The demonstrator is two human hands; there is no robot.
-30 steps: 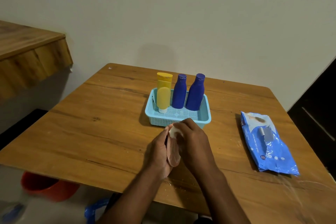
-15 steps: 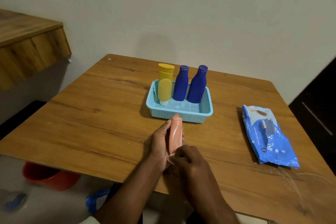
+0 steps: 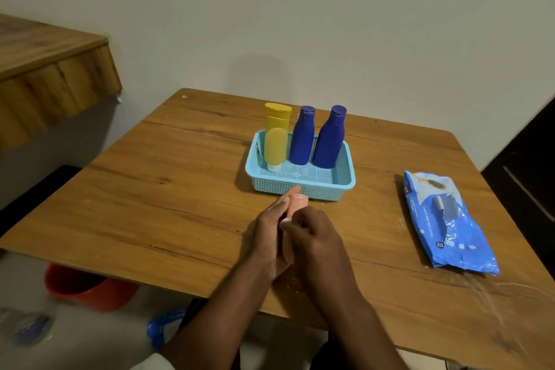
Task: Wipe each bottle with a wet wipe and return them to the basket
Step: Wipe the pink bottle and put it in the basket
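Pink bottle [image 3: 297,204] sits low and centre in the head view, just in front of the basket [image 3: 345,182], held between two hands above the counter [image 3: 180,189]. Only its rounded upper end shows; the rest is hidden by the hands. The left hand [image 3: 270,237] cradles it from the left side, its fingers [image 3: 288,197] nearly straight and lying along the bottle's side toward the basket. The right hand [image 3: 315,237] covers the bottle from the right with its fingers curled over it, and a small white scrap of wet wipe [image 3: 284,222] peeks out at the fingertips, pressed against the bottle.

Counted, four bottles are in view: the one pink bottle in the hands and three standing in the basket. Of those, one yellow bottle [image 3: 276,135] stands at the left with a flat, squared cap on top, and two dark blue bottles [image 3: 301,141] with narrow necks and round caps stand beside it, the right one leaning a little.

Light blue plastic forms the basket, a shallow rectangle with a perforated floor and slotted walls. The counter is wood-grained and smooth. One glossy, crumpled blue wipes pack [image 3: 447,225] lies flat at the right of the frame, well apart from the basket.
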